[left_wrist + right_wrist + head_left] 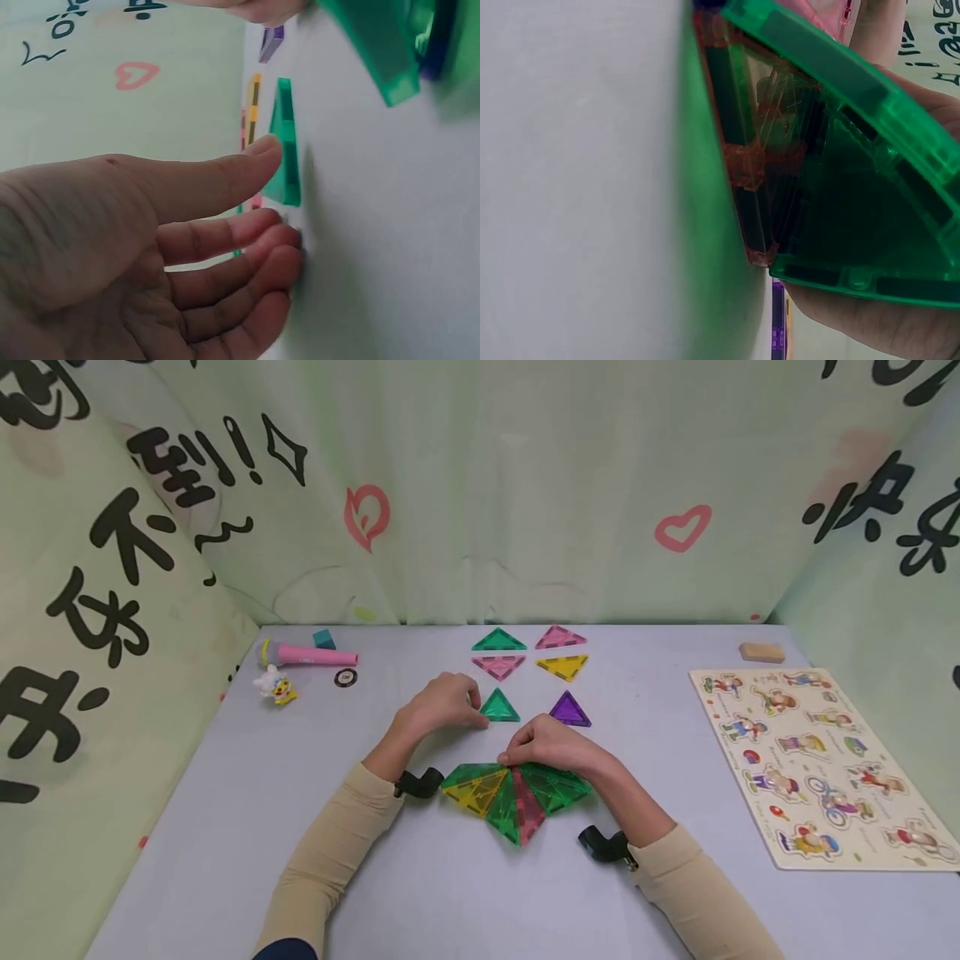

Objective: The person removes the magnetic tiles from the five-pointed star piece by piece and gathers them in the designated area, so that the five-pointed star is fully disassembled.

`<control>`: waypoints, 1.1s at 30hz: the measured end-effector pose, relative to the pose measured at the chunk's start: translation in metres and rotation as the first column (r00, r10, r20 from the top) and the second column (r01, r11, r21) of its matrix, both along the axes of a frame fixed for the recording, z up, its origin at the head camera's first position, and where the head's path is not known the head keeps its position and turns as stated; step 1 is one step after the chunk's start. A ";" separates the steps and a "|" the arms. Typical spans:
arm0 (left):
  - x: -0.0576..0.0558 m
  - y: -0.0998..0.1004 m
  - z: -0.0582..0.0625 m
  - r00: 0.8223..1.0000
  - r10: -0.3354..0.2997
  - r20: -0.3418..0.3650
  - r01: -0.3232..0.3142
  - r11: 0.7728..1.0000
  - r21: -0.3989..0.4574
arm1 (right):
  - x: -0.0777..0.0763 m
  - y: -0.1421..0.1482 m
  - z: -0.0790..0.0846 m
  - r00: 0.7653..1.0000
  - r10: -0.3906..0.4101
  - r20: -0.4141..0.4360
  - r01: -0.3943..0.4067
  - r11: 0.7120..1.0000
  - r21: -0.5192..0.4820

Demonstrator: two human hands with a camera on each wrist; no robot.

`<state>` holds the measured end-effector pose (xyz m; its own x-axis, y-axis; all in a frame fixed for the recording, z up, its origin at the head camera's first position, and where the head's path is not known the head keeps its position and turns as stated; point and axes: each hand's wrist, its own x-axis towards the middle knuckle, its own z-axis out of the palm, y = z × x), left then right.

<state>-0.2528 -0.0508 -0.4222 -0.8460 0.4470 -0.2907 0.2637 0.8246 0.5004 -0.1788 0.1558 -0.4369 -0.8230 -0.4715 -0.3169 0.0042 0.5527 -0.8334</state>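
A fan-like build of translucent magnetic tiles [501, 804], in green, yellow and pink, stands on the white table. My right hand [555, 743] pinches its top edge; in the right wrist view a large green tile [877, 217] hides most of the fingers. Beyond the build, my left hand [447, 703] is beside a loose green triangle tile [498, 707], thumb and fingers apart. The left wrist view has the thumb [225, 180] overlapping that tile's edge; whether they touch I cannot tell. A purple triangle tile [570, 710] lies just past the right hand.
Farther back lie green [498, 641], yellow [562, 667] and pink triangle tiles [560, 637]. At left are a pink toy microphone [315, 655], a blue cube [324, 639], a small figurine [276, 686] and a black disc [346, 677]. A picture puzzle board [810, 743] and wooden block [762, 652] occupy the right.
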 end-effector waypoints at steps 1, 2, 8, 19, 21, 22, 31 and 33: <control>0.001 -0.002 0.000 1.000 -0.009 0.019 0.009 1.000 -0.003 | 0.000 0.000 0.000 1.000 0.001 0.002 -0.001 1.000 0.003; 0.001 -0.005 0.001 0.999 -0.026 0.040 0.026 1.000 -0.006 | 0.000 0.000 0.001 1.000 0.001 0.005 -0.001 1.000 0.003; 0.007 -0.013 0.002 0.966 -0.178 0.188 0.175 0.984 0.034 | -0.001 0.006 0.004 1.000 0.017 0.005 -0.017 1.000 -0.012; 0.023 0.004 -0.006 0.868 -0.398 0.297 0.351 0.915 0.200 | -0.004 0.034 0.002 0.997 0.071 0.003 -0.071 0.997 0.024; 0.025 0.007 -0.008 0.860 -0.418 0.292 0.364 0.905 0.221 | -0.004 0.039 0.003 0.997 0.077 0.017 -0.077 0.997 0.024; 0.026 0.009 -0.009 0.858 -0.426 0.288 0.368 0.900 0.234 | -0.004 0.041 0.003 0.997 0.078 0.023 -0.079 0.997 0.023; 0.033 0.014 -0.015 0.879 -0.401 0.257 0.320 0.897 0.304 | 0.004 0.063 0.012 1.000 0.004 0.021 -0.006 0.995 0.102; 0.033 0.015 -0.015 0.884 -0.388 0.260 0.304 0.901 0.310 | 0.007 0.067 0.012 0.999 0.000 0.040 -0.004 0.994 0.105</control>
<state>-0.2193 -0.0361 -0.4376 -0.5089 0.7876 -0.3474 0.3068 0.5430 0.7817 -0.1721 0.2229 -0.4248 -0.8078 -0.4351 -0.3977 0.0356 0.6376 -0.7696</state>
